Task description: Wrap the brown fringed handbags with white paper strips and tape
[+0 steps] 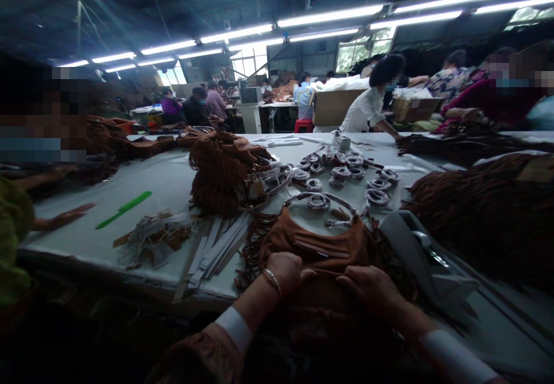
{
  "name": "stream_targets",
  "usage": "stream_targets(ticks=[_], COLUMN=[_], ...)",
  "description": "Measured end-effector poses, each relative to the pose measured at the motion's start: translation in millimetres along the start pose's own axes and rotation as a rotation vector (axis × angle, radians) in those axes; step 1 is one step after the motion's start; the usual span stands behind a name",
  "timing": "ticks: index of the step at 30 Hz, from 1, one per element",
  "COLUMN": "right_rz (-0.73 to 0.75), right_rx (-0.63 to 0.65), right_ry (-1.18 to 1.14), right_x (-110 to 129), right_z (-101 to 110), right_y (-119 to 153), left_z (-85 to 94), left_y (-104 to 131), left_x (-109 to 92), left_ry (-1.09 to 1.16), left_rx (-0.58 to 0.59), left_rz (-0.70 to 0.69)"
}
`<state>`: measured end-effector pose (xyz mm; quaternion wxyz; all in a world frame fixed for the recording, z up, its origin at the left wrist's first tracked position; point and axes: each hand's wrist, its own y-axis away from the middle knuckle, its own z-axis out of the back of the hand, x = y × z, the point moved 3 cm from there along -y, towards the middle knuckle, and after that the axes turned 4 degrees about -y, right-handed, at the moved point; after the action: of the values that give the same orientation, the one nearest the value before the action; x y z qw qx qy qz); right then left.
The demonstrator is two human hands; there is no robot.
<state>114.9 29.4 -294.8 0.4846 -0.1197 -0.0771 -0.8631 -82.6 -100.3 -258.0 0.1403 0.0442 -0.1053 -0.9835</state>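
Observation:
A brown fringed handbag (320, 239) lies at the table's front edge, its wrapped handle arching away from me. My left hand (288, 271) is closed on the bag's near edge, thumb pointing inward. Opposite it, my right hand (367, 286) grips the same edge, so a stretch of brown material runs between the two thumbs. A zipped slot shows on the bag's upper face. Dark fringe hangs out at both sides. Below my hands the lower part of the bag fades into shadow.
Left of the bag lie pale strips (220, 248), a heap of tags (158, 231) and a green tool (124, 209). Beyond are stacked fringed bags (229, 170) and wrapped coils (341, 173). A grey tape dispenser-like device (411, 251) stands right, beside piled brown fringe (480, 216). Co-workers surround the table.

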Motion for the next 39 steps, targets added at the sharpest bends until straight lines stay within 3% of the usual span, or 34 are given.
stream_targets(ticks=[6, 9, 10, 14, 16, 18, 20, 22, 24, 27, 32, 39], right_rz=[-0.096, -0.102, -0.100, -0.079, -0.040, -0.065, -0.211, -0.382, -0.453, -0.439, -0.388, -0.421], right_rx=[0.110, 0.094, 0.079, 0.005, -0.045, -0.141, -0.221, -0.222, -0.155, -0.097, -0.046, -0.013], right_ry=[0.062, 0.093, 0.096, 0.026, -0.187, -0.491, -0.672, -0.663, -0.601, -0.526, -0.351, -0.200], right_x=[7, 11, 13, 12, 2, -20, -50, -75, -88, -89, -78, -74], right_z=[3, 1, 0, -2, 0, 5, 10, 12, 13, 18, 30, 27], right_y=[-11, -12, -11, -4, 2, 9, 16, 20, 19, 11, -9, -12], left_z=[-0.2, -0.8, -2.6, -21.7, -28.9, -31.4, -30.9, -29.4, -28.4, -27.5, -23.5, -28.4], left_y=[-3, -7, -8, -4, -3, -5, -7, -10, -14, -20, -31, -48], left_x=[5, -9, -18, -53, -56, -56, -60, -69, -79, -94, -103, -110], left_ry=[0.017, -0.001, 0.008, 0.246, 0.423, 0.515, 0.496, 0.426, 0.373, 0.303, 0.264, 0.393], left_rx=[0.029, -0.082, -0.144, -0.225, -0.243, -0.271, -0.267, -0.243, -0.214, -0.181, -0.130, -0.196], left_rz=[0.126, 0.145, 0.065, -0.560, -0.639, -0.576, -0.518, -0.430, -0.320, -0.228, -0.223, -0.177])
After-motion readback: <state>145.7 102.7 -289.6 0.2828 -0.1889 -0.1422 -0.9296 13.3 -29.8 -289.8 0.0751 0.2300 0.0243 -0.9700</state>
